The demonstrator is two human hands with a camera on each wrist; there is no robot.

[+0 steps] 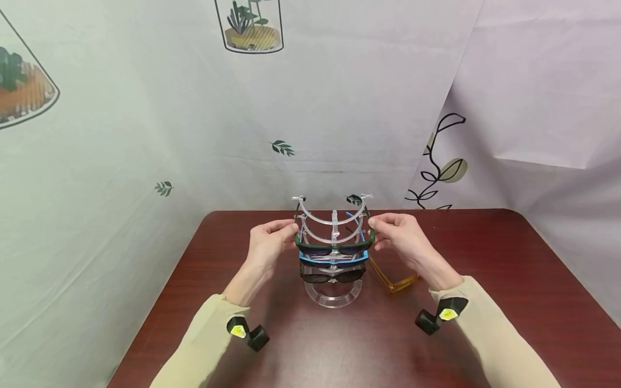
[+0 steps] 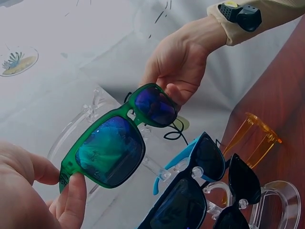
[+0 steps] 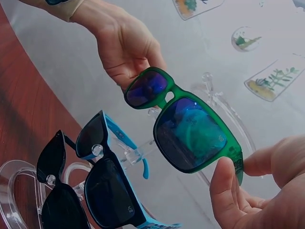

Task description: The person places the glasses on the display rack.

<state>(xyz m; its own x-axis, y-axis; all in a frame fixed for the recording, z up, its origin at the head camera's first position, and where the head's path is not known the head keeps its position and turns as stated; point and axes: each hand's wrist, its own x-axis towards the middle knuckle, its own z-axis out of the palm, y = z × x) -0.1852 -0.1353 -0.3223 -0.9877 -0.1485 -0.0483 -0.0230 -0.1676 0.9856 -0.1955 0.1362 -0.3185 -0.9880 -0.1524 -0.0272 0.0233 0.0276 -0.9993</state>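
Observation:
Green-framed sunglasses [image 2: 110, 151] with mirrored blue-green lenses are held level between both hands. My left hand [image 1: 266, 245] pinches one temple near the hinge, between thumb and fingers. On the other side my right hand [image 1: 405, 242] pinches the other temple the same way. The green pair is in front of a clear plastic display stand [image 1: 335, 222] with curved arms, above the lower pairs. Whether it touches the stand is unclear. Blue sunglasses [image 3: 108, 191] sit on the stand below it, and black sunglasses [image 3: 51, 164] sit lowest.
Amber-yellow glasses [image 1: 402, 283] lie on the dark red table [image 1: 335, 345], right of the stand's clear round base [image 1: 332, 303]. A white printed cloth [image 1: 339, 108] hangs behind the table's back edge. Black cameras are strapped to both wrists.

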